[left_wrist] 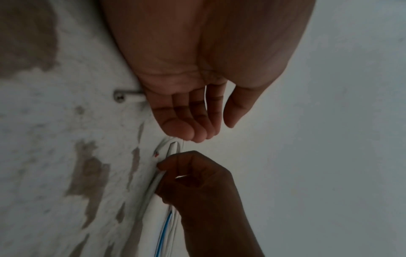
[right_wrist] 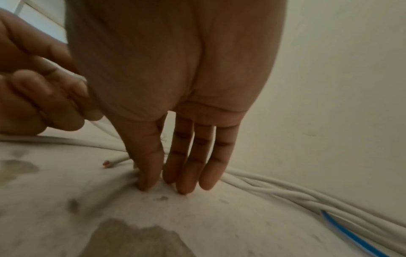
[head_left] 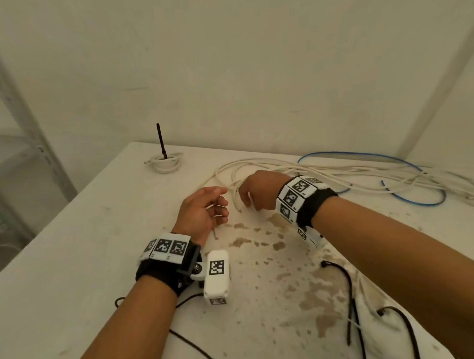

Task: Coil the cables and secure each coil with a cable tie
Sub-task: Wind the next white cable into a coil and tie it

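Note:
A long white cable (head_left: 311, 170) lies in loose loops across the table (head_left: 71, 268). My left hand (head_left: 220, 207) grips one strand of it with curled fingers, and the cut end (head_left: 215, 236) sticks out below the palm. In the right wrist view that strand (right_wrist: 87, 111) runs through the left hand (right_wrist: 44, 97). My right hand (head_left: 246, 200) points down just right of the left one. Its fingers (right_wrist: 186, 173) are straight, tips on the table, right beside the cable (right_wrist: 274, 187). Another cut end (right_wrist: 106, 163) shows a red core.
A tied white coil (head_left: 166, 162) with an upright black cable tie (head_left: 161, 140) sits at the far left. A blue cable (head_left: 365, 154) mixes with the white loops at the right. Loose black cable ties (head_left: 349, 296) lie at the near right. A metal shelf (head_left: 24, 120) stands left.

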